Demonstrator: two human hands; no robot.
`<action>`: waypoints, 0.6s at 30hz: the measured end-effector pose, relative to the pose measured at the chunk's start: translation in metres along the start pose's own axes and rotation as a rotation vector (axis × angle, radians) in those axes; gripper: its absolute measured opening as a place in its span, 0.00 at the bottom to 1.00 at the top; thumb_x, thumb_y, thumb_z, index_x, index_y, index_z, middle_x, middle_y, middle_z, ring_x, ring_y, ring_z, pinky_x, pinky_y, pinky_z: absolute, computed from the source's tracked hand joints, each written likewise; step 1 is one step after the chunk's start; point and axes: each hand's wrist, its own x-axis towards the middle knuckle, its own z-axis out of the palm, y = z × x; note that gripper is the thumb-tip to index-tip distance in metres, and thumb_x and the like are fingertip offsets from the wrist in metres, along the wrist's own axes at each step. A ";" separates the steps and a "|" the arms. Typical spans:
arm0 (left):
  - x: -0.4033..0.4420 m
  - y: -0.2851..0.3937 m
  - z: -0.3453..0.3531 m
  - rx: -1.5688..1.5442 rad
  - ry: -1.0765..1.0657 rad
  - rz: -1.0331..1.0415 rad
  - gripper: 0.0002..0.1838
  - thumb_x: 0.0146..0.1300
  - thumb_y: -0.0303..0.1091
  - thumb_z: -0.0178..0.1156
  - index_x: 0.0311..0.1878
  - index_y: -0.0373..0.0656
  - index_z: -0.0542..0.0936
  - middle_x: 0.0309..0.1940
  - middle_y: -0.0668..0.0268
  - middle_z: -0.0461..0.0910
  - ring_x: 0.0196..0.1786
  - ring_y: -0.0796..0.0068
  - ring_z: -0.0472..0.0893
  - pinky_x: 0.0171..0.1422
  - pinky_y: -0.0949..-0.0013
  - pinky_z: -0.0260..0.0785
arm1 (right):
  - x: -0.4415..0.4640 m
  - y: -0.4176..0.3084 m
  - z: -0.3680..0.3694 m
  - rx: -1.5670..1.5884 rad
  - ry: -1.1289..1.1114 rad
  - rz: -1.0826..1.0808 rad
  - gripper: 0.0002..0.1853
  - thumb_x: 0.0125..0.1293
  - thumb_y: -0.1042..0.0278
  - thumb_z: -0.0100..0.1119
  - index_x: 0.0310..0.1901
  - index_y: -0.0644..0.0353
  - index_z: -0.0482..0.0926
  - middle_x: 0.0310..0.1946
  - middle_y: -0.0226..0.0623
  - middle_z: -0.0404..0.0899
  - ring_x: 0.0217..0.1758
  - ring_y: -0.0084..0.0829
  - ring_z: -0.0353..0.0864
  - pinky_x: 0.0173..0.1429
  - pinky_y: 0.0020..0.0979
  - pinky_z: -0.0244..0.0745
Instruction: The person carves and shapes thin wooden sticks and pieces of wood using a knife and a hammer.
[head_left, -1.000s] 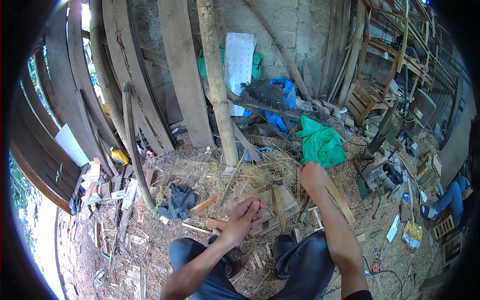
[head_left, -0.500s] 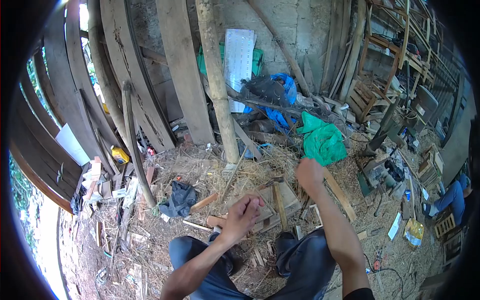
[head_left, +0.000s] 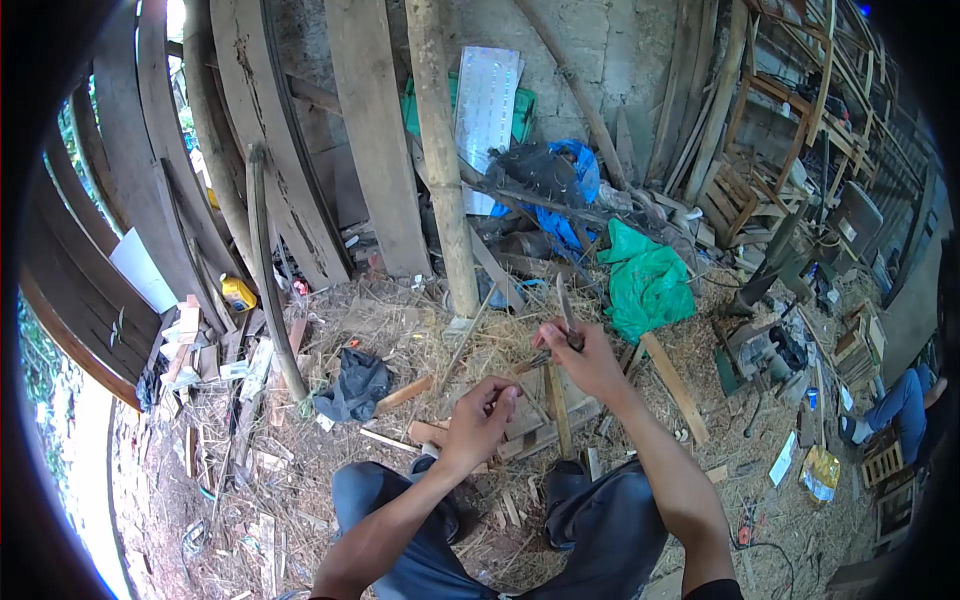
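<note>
Fingers of the right hand (head_left: pixel 588 362) are closed around the lower end of a knife (head_left: pixel 566 306), with the thumb side facing the left hand (head_left: pixel 480 422). Fingers of the left hand are curled in toward the thumb, leaving a small opening; whether they hold a small item cannot be told. The two hands are apart, above and forward of the knees. The knife projects upward from the right fist, tilted slightly toward the left. Its blade is narrow and grayish brown, and its lower end, at the fist, is dark; the rest of the grip is hidden by the hand. Below and between the hands, a wooden handle (head_left: pixel 557 412) extends over flat boards (head_left: pixel 582 412) on the straw-strewn ground (head_left: pixel 330 480). A green plastic bag (head_left: pixel 648 282) lies forward of the right hand, and a black plastic bag (head_left: pixel 356 386) lies to the left of the left hand. Printing on the yellow packet (head_left: pixel 821 470) and rows of marks on the upright white panel (head_left: pixel 486 115) are too small to read.
</note>
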 end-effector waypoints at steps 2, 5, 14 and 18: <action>0.001 0.000 -0.001 -0.007 0.008 -0.015 0.10 0.71 0.33 0.52 0.45 0.36 0.76 0.26 0.71 0.75 0.28 0.88 0.70 0.30 0.80 0.62 | 0.000 0.004 -0.005 -0.047 -0.010 -0.014 0.13 0.67 0.58 0.58 0.37 0.61 0.82 0.16 0.20 0.64 0.22 0.14 0.58 0.26 0.26 0.54; 0.004 -0.005 -0.001 0.001 0.024 0.043 0.10 0.71 0.33 0.52 0.44 0.36 0.76 0.25 0.72 0.74 0.25 0.88 0.69 0.28 0.80 0.61 | -0.004 -0.002 -0.011 -0.174 -0.048 -0.041 0.13 0.66 0.60 0.60 0.36 0.64 0.81 0.18 0.23 0.69 0.24 0.15 0.61 0.28 0.25 0.57; 0.027 -0.019 0.011 -0.454 0.102 -0.360 0.05 0.69 0.28 0.52 0.43 0.40 0.75 0.25 0.72 0.70 0.23 0.83 0.68 0.29 0.76 0.65 | -0.008 -0.005 -0.009 -0.372 -0.044 -0.160 0.12 0.64 0.64 0.62 0.32 0.65 0.77 0.16 0.37 0.70 0.18 0.26 0.63 0.24 0.31 0.58; 0.053 -0.062 0.009 -0.695 0.223 -0.419 0.05 0.69 0.26 0.50 0.44 0.40 0.74 0.28 0.71 0.70 0.29 0.80 0.70 0.37 0.72 0.70 | -0.002 0.022 -0.009 -0.446 0.049 -0.177 0.11 0.64 0.63 0.60 0.31 0.64 0.78 0.16 0.44 0.73 0.17 0.40 0.72 0.25 0.37 0.62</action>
